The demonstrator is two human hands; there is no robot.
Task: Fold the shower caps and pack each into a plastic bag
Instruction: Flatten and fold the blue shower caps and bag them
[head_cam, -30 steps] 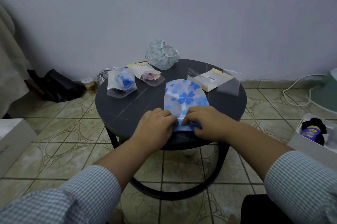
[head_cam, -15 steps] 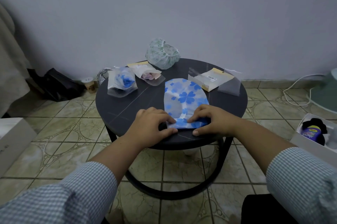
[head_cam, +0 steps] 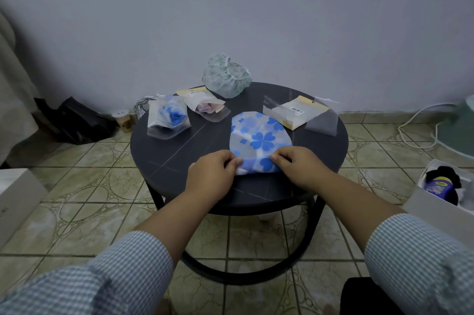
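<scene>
Both hands pinch the shower cap's [head_cam: 259, 135] near edge, your left hand [head_cam: 214, 169] and right hand [head_cam: 295, 164] equally close; the cap stretches straight away across the counter [head_cam: 179, 160], so roll forward.

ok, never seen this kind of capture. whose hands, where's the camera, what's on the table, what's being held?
There is no robot here: a person works with two bare hands, and the single camera sits on their head, looking forward and down. So the arms in checked sleeves coming in from the bottom are the wearer's own.

The left hand and the right hand each pinch the near edge of a blue flowered shower cap, which lies flat on the round black table with that edge rolled over.

Also on the table: a green patterned cap at the far side, not yet folded, two filled plastic bags on the left, and a stack of empty bags on the right. Boxes stand on the tiled floor at either side.
</scene>
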